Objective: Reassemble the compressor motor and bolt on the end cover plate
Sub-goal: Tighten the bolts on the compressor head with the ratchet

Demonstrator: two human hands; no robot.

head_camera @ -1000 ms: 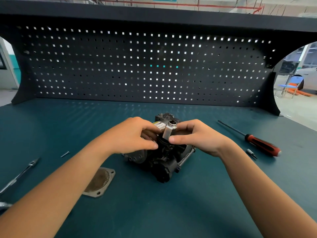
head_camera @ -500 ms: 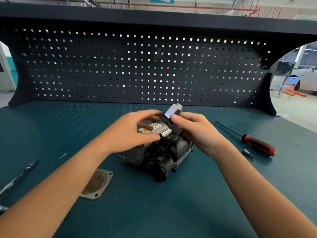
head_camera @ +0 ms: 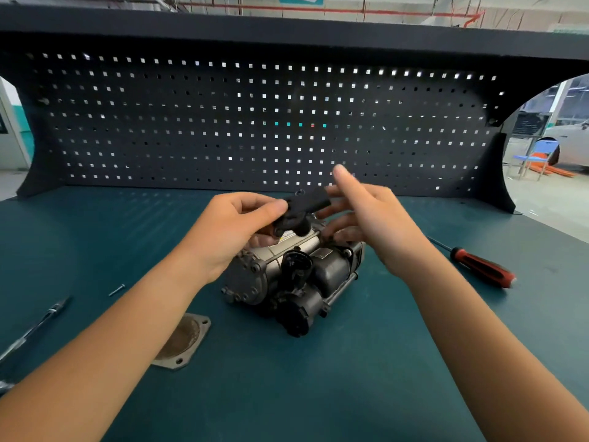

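Note:
The compressor motor (head_camera: 296, 279), dark grey metal with a silver cylinder on top, lies on the teal bench (head_camera: 350, 378) in the middle. Above it my left hand (head_camera: 229, 231) grips a small black part (head_camera: 302, 212) between thumb and fingers. My right hand (head_camera: 369, 215) hovers just right of that part with its fingers spread and straight, blurred by motion; whether its fingertips touch the part is unclear. The end cover plate (head_camera: 183, 341), a flat metal piece with corner holes and a rusty round patch, lies on the bench at the lower left, partly behind my left forearm.
A red-handled screwdriver (head_camera: 481, 267) lies at the right. A loose screw (head_camera: 117, 290) and a slim metal tool (head_camera: 35, 327) lie at the left. A black pegboard (head_camera: 223, 122) walls off the back of the bench.
Both hands lifted the black part off the motor and raised it. My right hand, which pinched the part, has let go and spread its fingers; my left hand now holds it alone.

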